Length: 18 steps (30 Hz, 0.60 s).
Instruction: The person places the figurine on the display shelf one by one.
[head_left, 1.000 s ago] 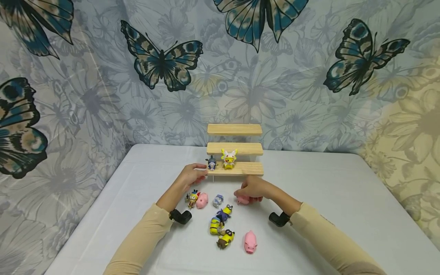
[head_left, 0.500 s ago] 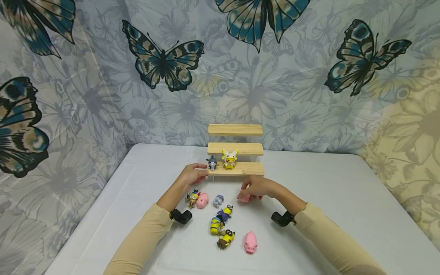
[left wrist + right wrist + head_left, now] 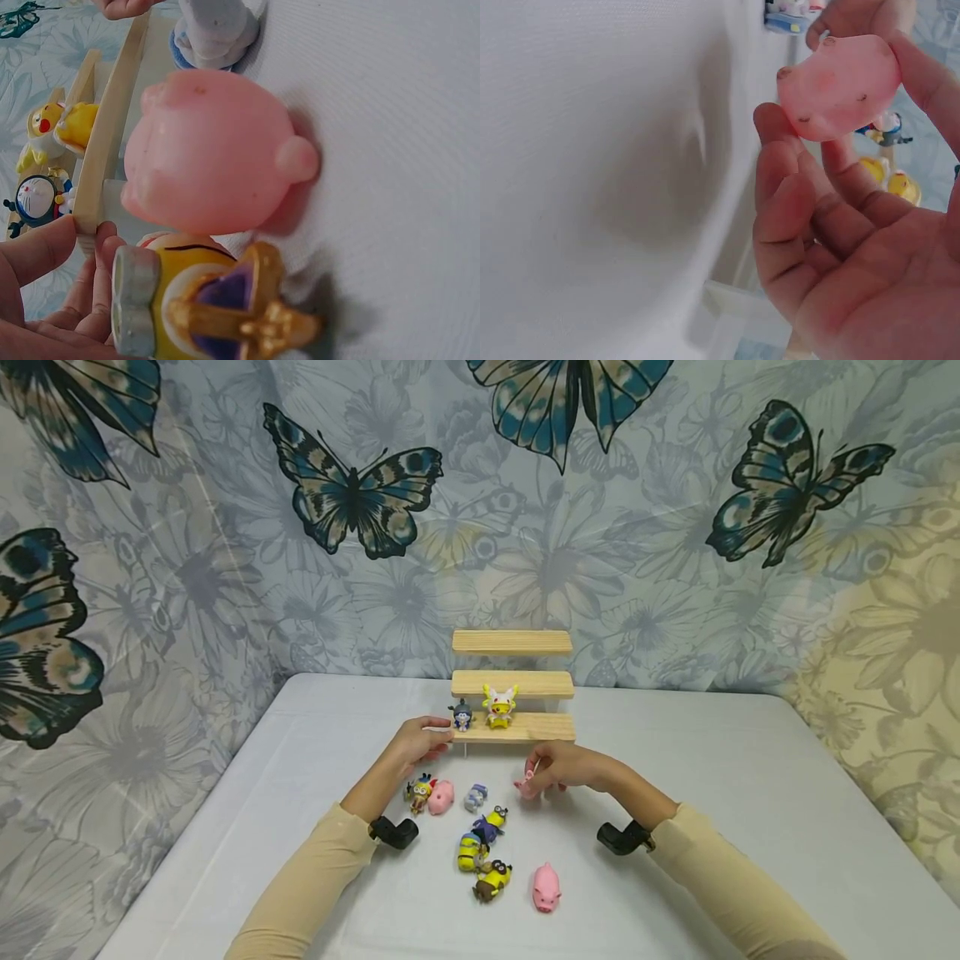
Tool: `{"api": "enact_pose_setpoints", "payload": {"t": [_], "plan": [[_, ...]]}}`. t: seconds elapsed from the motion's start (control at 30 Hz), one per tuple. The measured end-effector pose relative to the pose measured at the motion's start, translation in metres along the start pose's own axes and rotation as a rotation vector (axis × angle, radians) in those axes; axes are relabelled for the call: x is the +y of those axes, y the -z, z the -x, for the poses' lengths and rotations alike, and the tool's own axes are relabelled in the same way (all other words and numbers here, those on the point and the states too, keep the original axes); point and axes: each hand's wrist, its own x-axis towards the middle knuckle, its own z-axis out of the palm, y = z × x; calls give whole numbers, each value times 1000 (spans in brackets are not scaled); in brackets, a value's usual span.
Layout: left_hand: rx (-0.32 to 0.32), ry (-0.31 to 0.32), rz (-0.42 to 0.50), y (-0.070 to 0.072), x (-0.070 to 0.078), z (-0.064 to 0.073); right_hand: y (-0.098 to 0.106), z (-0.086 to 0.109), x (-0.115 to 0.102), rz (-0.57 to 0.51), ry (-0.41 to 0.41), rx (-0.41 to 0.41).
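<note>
My left hand [image 3: 414,742] pinches the left end of the lowest board of a three-step wooden display stand [image 3: 543,727], thumb above and fingers below. My right hand [image 3: 573,766] holds a small pink pig figure [image 3: 840,90] between thumb and fingertips, its four-footed underside turned to the right wrist camera. That pig is off the tablecloth, in front of the stand. On the lowest board stand a dark-hooded figure [image 3: 462,717] and a yellow figure in a white hood [image 3: 500,708]. Close below my left hand lie a second pink pig [image 3: 210,150] and a minion figure [image 3: 202,300].
A grey-blue figure [image 3: 476,797] lies between my hands. Nearer me are several minion figures [image 3: 470,853] in a cluster and another pink pig [image 3: 547,888]. The upper boards [image 3: 512,642] rise behind, near the butterfly-print backdrop [image 3: 637,577].
My right hand has lifted the pink pig slightly and turned it, and its wrist has shifted a little to the right. My left hand stays at the stand.
</note>
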Motion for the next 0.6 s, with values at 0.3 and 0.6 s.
{"api": "enact_pose_setpoints", "payload": {"t": [0.3, 0.6], "plan": [[-10, -16, 0, 1, 1, 2, 10, 8, -2, 9, 109, 7], [-1, 4, -2, 0, 0, 1, 15, 10, -4, 7, 127, 95]]}}
